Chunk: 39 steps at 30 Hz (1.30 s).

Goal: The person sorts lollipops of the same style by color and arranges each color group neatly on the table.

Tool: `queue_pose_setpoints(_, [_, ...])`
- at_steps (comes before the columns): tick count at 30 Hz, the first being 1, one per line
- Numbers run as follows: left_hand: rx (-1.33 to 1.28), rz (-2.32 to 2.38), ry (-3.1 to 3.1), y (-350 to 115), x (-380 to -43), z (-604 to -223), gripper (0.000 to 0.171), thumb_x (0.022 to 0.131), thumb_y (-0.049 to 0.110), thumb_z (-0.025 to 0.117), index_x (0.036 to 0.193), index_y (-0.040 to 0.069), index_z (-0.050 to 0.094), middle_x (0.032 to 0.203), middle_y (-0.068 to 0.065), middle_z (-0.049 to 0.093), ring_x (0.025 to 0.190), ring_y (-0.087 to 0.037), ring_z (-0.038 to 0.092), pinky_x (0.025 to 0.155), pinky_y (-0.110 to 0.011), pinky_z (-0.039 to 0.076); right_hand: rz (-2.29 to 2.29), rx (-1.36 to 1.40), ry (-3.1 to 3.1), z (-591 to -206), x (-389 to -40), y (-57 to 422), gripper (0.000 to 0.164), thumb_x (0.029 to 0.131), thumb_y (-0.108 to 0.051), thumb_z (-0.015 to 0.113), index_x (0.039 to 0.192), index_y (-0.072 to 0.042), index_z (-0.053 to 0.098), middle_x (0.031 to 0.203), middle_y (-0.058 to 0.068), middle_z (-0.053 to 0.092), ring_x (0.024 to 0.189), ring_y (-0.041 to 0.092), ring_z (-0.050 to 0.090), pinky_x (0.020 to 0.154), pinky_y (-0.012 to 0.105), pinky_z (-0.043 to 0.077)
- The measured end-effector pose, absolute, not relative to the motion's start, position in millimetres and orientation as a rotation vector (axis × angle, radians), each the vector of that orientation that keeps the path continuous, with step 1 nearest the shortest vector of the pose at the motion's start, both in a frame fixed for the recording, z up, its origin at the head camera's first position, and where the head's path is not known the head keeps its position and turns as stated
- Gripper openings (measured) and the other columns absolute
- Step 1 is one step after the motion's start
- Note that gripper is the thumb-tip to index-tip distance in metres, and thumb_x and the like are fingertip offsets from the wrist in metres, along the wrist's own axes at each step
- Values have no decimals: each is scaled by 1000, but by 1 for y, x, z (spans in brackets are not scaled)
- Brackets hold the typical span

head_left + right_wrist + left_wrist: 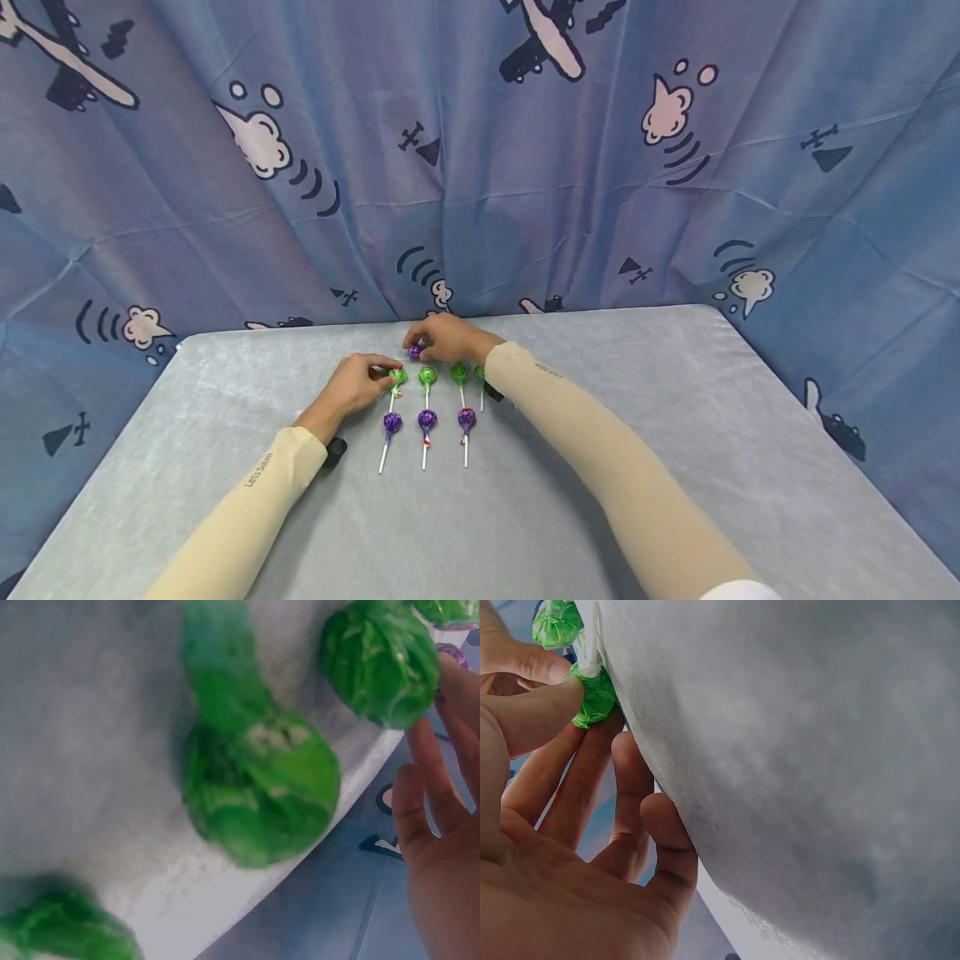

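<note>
My left hand (354, 383) pinches the wrapped head of a green lollipop (397, 377) at the left end of a row; in the left wrist view thumb and fingers are on the green wrapper (596, 697). Farther back, my right hand (452, 337) holds a purple lollipop (415, 352) by its head, its stick not visible. Only a bit of that purple head (454, 654) shows beside the fingers in the right wrist view. More green lollipops lie to the right, one (427, 377) in the middle, another (459, 374) beside it and one (480, 373) partly behind the right wrist.
Nearer me, three purple lollipops lie in a row: left (392, 423), middle (427, 419) and right (467, 418), sticks pointing toward me. All are on a grey cloth-covered table (525, 517). A blue patterned curtain (480, 167) hangs behind its far edge.
</note>
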<state>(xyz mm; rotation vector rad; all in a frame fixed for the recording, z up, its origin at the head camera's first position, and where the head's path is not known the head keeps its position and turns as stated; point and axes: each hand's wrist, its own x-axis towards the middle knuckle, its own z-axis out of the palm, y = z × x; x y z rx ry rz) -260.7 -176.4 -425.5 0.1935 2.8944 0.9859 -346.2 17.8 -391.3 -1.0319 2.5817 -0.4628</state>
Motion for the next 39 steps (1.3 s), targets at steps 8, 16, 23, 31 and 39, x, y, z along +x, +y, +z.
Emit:
queue_pose_setpoints(8, [200,995,2907,-176,-261,-427,27,92,19,70,118,15,75,114,-13,73,97,-24,67,78,-36,52,-465,-1061,2582,-392,-349,23,34,96,-16,66,130,-21,67,132,-4,66,127,19,57,108,38,44])
queue_pose_setpoints(16, [222,998,2916,-175,-262,-428,26,91,20,71,117,15,75,112,-12,74,94,-23,68,76,-33,51,-507,-1126,2591,-386,-342,36,35,97,-18,66,131,-18,65,131,-3,66,125,21,58,107,39,45])
queue_pose_setpoints(23, [214,997,2910,-175,-262,-428,27,92,21,70,118,15,75,113,-12,74,96,-23,68,77,-34,51,-538,-1191,2561,-378,-333,46,35,96,-16,66,132,-16,65,131,-3,67,124,21,58,106,39,45])
queue_pose_setpoints(31, [200,999,2906,-175,-260,-428,26,92,20,70,118,16,75,111,-12,74,96,-23,67,76,-34,51,-536,-1226,2546,-380,-319,59,34,96,-18,66,131,-16,66,129,-4,67,122,20,59,106,40,44])
queue_pose_setpoints(39, [202,987,2911,-176,-260,-427,27,93,20,68,119,16,74,114,-13,73,99,-24,67,80,-37,52,-530,-1215,2557,-386,-305,74,32,96,-20,67,127,-22,68,125,-8,69,119,15,60,105,37,45])
